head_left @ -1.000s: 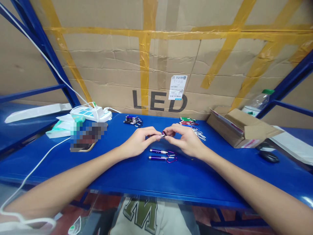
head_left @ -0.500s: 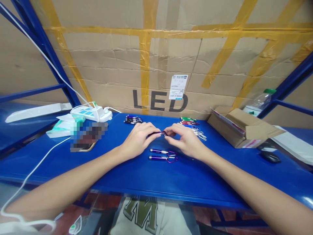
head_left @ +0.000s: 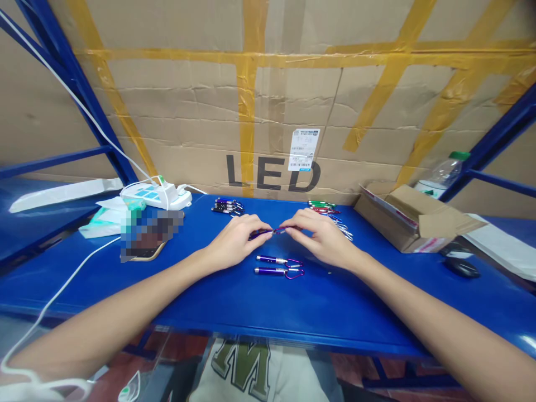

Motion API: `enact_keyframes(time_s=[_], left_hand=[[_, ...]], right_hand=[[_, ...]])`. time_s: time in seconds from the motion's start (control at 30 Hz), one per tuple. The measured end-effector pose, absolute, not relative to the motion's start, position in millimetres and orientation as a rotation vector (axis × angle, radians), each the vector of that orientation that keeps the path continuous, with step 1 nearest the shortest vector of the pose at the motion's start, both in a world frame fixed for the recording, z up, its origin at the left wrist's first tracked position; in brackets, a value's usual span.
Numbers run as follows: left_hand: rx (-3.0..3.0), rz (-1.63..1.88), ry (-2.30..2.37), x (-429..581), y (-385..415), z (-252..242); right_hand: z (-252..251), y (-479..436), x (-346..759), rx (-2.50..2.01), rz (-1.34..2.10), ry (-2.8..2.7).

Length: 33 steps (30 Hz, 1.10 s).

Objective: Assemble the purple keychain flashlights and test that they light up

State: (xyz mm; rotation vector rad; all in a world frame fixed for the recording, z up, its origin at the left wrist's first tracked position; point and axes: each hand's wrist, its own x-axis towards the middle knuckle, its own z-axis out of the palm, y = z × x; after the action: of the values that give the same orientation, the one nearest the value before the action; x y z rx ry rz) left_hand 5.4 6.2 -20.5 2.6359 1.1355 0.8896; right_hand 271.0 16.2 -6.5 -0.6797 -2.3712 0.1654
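My left hand [head_left: 238, 241] pinches the barrel of a small purple keychain flashlight [head_left: 255, 234], mostly hidden by the fingers. At its end a purple carabiner clip [head_left: 281, 230] is pinched between the thumb and fingers of my right hand [head_left: 320, 235]. Just below my hands, two more purple keychain flashlights lie side by side, an upper one [head_left: 270, 259] and a lower one [head_left: 270, 271], their clips pointing right. Behind my left hand is a group of dark blue and black flashlights [head_left: 226, 206]. Green, red and silver ones [head_left: 322, 209] lie behind my right hand, which partly covers them.
The blue table [head_left: 234, 301] backs onto a large taped cardboard sheet [head_left: 184, 134]. At left are a power strip [head_left: 154, 194], its white cable and a blurred phone [head_left: 153, 237]. An open cardboard box [head_left: 389, 223], a black mouse [head_left: 461, 267] and a plastic bottle [head_left: 444, 170] stand at right.
The clip now points out straighter to the right, and my fingertips are slightly farther apart along the flashlight. The two flashlights on the table have not moved.
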Motion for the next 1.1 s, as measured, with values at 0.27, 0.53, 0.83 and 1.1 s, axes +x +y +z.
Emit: enact_keyframes(time_s=[0.27, 0.53, 0.83, 1.1], left_hand=[[2.500, 0.721, 1.067, 7, 3, -19], [2.588, 0.635, 1.005, 6, 2, -20], [2.519, 0.573, 0.965, 4, -2, -12], [2.501, 0.395, 0.914, 1, -8, -6]], right_hand=[[-5, 21, 275, -0.943, 0.637, -2.413], [3, 21, 281, -1.101, 0.653, -2.605], [14, 16, 284, -1.256, 0.291, -2.776], [7, 14, 279, -1.148, 0.171, -2.692]])
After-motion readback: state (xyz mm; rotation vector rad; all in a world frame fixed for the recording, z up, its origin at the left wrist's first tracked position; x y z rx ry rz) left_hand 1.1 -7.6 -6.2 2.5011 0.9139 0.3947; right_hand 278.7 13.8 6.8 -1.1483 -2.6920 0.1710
